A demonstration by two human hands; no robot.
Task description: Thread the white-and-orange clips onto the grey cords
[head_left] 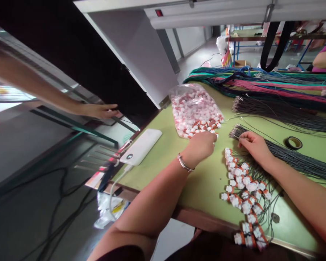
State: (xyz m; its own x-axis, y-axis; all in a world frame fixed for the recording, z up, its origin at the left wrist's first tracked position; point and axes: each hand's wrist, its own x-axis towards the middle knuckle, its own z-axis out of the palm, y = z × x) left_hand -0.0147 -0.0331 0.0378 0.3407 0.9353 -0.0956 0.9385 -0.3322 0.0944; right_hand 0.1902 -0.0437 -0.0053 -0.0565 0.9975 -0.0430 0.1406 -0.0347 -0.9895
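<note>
My left hand, with a metal bracelet at the wrist, is at the mouth of a clear plastic bag full of small white and orange-red connector housings. Its fingers are curled, and what they hold is hidden behind the hand. My right hand is over the metal-tipped ends of a bundle of black wires, thumb and forefinger pinched at a wire. Between my forearms lies a pile of white and orange connectors with black wires, running to the table's front edge.
A white power bank with a cable is near the left edge. Another dark wire bundle, a roll of black tape and coloured wires lie to the right and back. Another person's hand reaches in at left.
</note>
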